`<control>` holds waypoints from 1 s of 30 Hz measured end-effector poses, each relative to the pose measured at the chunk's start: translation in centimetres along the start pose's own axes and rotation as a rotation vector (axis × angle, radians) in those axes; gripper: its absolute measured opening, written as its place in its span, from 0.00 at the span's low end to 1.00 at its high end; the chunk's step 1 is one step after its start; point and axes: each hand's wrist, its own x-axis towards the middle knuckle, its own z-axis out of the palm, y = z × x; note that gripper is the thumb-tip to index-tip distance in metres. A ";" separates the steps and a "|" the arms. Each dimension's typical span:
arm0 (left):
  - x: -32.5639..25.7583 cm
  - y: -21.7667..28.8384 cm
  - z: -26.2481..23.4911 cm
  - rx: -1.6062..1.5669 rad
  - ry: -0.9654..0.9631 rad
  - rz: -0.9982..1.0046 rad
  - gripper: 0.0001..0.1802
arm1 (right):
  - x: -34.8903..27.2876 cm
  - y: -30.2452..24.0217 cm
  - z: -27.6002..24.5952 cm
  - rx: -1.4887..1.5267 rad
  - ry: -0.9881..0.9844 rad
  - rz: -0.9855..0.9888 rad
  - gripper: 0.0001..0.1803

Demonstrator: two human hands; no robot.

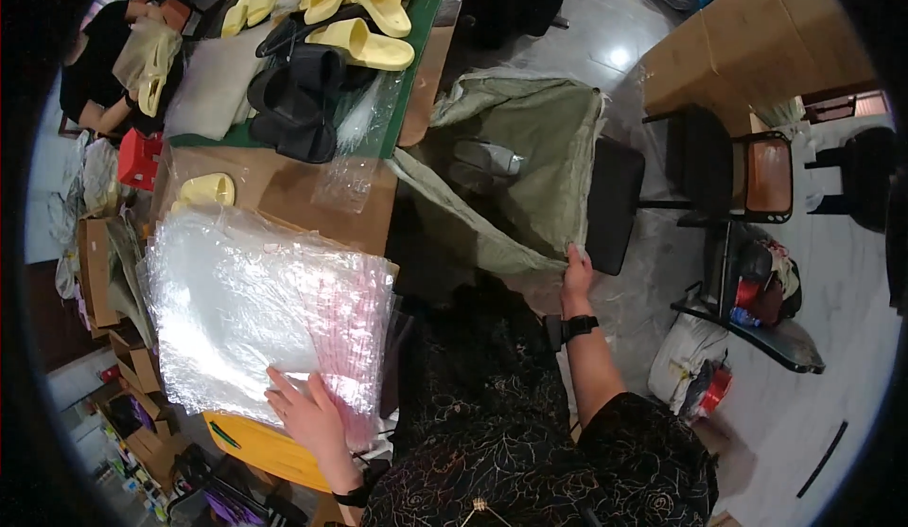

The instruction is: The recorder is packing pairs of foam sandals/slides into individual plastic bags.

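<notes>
Evidently, seen from the wearer's head, both hands are occupied on opposite sides. Over on the right, the right hand (577, 276) has its fingers closed around the near right corner of the sack (553, 149); I'd say that grip is there to stop the limp rim from folding shut, since the mouth gapes wide. A clear-wrapped pack (487, 160) lies inside. The sack stands between the counter (293, 186) and a black chair (615, 205), which probably helps prop its soft walls.

To the left, the left hand (310, 413) lies palm down with fingers loosely spread on the near part of the bags (246, 309). It looks like a steadying touch, as such glossy sheets would slide easily; whether a fingertip pinches one, I can't tell. The bags sit at the counter's near end, likely for easy reach.

Farther off, yellow slippers (359, 43) and black slippers (293, 101) share a green mat (427, 2), perhaps laid to guard them from scuffs. At the far left, a co-worker (90, 78) holds a yellow slipper in a clear bag (151, 54).
</notes>
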 end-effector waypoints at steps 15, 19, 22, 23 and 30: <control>-0.1 0.2 0.6 0.062 0.027 -0.028 0.40 | 0.9 -0.2 1.3 0.158 -0.028 0.214 0.37; -0.2 -0.1 0.6 0.067 0.037 -0.022 0.40 | 0.5 0.6 1.6 0.284 -0.042 0.308 0.23; -0.2 0.2 0.4 0.053 0.037 -0.014 0.40 | 0.5 1.5 1.2 0.349 -0.271 0.215 0.18; -0.1 0.3 0.4 0.045 0.039 -0.010 0.40 | 0.6 1.7 1.3 0.348 -0.269 0.215 0.18; -0.3 -0.3 0.8 0.062 0.026 -0.021 0.40 | 0.9 0.9 3.4 0.214 0.036 0.204 0.14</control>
